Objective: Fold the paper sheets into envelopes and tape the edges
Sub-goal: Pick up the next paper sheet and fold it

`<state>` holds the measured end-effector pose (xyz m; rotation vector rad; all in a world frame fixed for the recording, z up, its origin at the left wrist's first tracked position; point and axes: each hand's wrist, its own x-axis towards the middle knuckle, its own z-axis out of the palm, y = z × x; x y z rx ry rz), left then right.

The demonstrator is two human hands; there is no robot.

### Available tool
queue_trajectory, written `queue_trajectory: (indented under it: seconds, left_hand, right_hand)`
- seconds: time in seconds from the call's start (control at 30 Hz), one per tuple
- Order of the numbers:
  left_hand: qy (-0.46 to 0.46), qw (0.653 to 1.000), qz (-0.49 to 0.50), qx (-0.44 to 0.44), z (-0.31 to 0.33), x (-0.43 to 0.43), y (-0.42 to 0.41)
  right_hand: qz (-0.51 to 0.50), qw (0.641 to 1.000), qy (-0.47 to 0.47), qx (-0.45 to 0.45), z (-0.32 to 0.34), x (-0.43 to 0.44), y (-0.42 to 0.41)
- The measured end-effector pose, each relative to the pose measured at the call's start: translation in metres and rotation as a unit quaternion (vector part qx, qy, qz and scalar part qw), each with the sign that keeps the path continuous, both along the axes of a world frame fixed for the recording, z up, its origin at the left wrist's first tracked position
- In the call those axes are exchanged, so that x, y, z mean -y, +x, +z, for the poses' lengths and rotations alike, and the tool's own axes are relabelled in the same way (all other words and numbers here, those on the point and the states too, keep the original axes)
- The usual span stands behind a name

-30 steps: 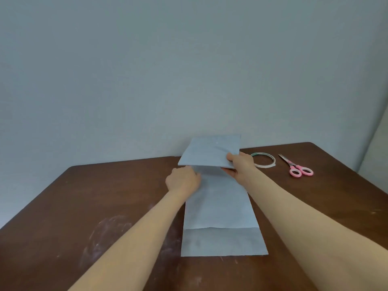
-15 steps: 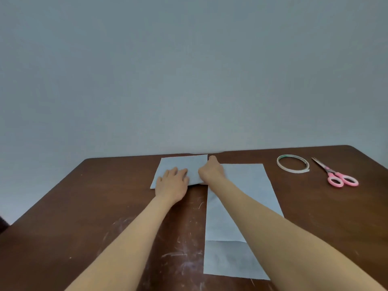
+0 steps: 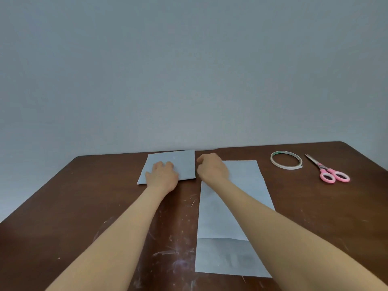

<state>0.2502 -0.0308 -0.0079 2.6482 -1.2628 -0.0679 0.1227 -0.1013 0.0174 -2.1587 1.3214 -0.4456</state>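
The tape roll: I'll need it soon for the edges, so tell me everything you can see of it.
The tape roll is a thin, pale ring, nearly used up, with a greenish inner face. It lies flat on the brown table at the far right, between the long paper sheet and the pink-handled scissors, touching neither. A short loose end sticks out beside the scissors.

Matt paper sheet [image 3: 233, 208], scuffed wooden table [image 3: 84, 206]

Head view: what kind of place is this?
Probably a plain indoor craft or work desk: a scuffed brown wooden table against a bare grey wall, with a tape roll and pink-handled scissors laid out.
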Motion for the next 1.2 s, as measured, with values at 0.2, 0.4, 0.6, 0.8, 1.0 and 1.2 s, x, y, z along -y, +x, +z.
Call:
queue_trajectory:
  seconds: [0.2,0.4,0.6,0.8,1.0,1.2]
  left_hand:
    - [-0.133,0.97,-0.202,-0.036,-0.001,0.003,-0.066]
    - [0.072,0.958,-0.276,-0.024,-0.007,-0.002,-0.119]
    - [0.079,0.951,-0.3,-0.015,-0.004,-0.016,-0.163]
    - [0.087,0.947,-0.309,-0.013,-0.004,-0.034,-0.188]
    - [0.088,0.955,-0.279,0.045,0.004,-0.034,-0.199]
    - [0.072,0.948,-0.306,0.042,-0.002,-0.016,-0.197]
  right_hand:
    - [0.034,0.989,-0.126,-0.074,0.001,0.01,-0.066]
    - [0.126,0.969,-0.082,-0.198,-0.019,-0.009,-0.131]
    - [0.091,0.971,-0.072,-0.207,-0.015,-0.025,-0.185]
    - [0.062,0.965,-0.083,-0.242,-0.014,-0.05,-0.23]
    - [0.021,0.976,-0.077,-0.204,-0.006,-0.05,-0.24]
    - [0.06,0.974,-0.08,-0.203,-0.01,-0.037,-0.224]
